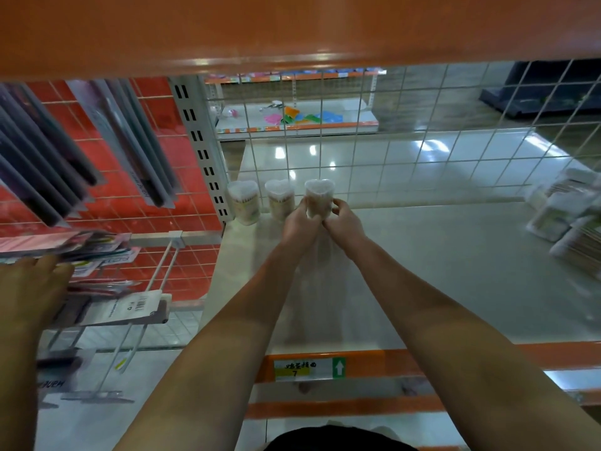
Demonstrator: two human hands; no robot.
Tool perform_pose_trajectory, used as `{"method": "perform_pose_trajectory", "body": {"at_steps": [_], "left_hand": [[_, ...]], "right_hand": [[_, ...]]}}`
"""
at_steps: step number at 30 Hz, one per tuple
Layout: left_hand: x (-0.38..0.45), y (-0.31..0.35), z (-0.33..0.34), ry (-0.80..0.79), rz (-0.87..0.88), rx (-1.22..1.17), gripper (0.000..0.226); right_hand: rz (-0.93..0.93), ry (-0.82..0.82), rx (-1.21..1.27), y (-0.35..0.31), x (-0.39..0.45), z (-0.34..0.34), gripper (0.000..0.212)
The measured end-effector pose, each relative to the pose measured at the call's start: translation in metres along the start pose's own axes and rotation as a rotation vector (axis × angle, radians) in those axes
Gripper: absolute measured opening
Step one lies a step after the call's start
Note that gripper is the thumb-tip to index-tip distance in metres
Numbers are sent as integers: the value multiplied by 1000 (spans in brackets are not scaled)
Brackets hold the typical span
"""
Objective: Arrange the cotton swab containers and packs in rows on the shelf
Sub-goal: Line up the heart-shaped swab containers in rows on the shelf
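Shelf point(439, 255): pale grey board under an orange shelf, wire grid at the back
Hands: left hand point(300, 224) and right hand point(343, 219) both wrapped round one heart-lidded swab container point(319, 196), steadying it upright near the back edge
Row: two matching containers point(261, 200) stand by the left upright, so the held one looks meant as third in line
Packs: swab packs point(566, 216) heaped far right, not yet arranged

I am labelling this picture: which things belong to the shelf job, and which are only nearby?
Job: held container, left hand, right hand, two placed containers, packs at right, shelf.
Nearby: hanging packets, wire grid, price label.
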State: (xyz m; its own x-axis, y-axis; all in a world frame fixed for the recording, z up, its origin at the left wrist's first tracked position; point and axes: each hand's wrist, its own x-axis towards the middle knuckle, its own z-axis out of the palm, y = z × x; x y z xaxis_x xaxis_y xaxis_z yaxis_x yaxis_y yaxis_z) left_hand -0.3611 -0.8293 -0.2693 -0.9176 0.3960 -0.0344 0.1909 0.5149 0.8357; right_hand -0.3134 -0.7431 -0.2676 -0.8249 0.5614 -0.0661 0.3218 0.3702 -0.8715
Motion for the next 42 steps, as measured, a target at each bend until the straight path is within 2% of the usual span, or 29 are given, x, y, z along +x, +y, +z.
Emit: {"method": "perform_pose_trajectory", "body": {"at_steps": [10,14,18,22,30,36,42], "left_hand": [[0,1,-8,-98,1,87,59],[-6,2,-9,-60,-6,109,50],[-11,-2,-12,-86,22,153,43],[-16,-5,-17,-37,142,307,36],[-16,9,-12,-71,446,668,34],[-18,33,6,-104,612,718,35],[-19,55,32,-196,702,745,38]], "right_hand": [[13,-40,7,-5,-3,-4,50],[44,-34,-14,-2,-6,-6,62],[19,-4,-124,5,-8,-10,54],[-16,18,-266,9,-8,-21,50],[-112,14,-623,22,-13,-53,39],[-130,58,-763,31,-23,-80,37],[-134,134,-814,41,-38,-111,33]]}}
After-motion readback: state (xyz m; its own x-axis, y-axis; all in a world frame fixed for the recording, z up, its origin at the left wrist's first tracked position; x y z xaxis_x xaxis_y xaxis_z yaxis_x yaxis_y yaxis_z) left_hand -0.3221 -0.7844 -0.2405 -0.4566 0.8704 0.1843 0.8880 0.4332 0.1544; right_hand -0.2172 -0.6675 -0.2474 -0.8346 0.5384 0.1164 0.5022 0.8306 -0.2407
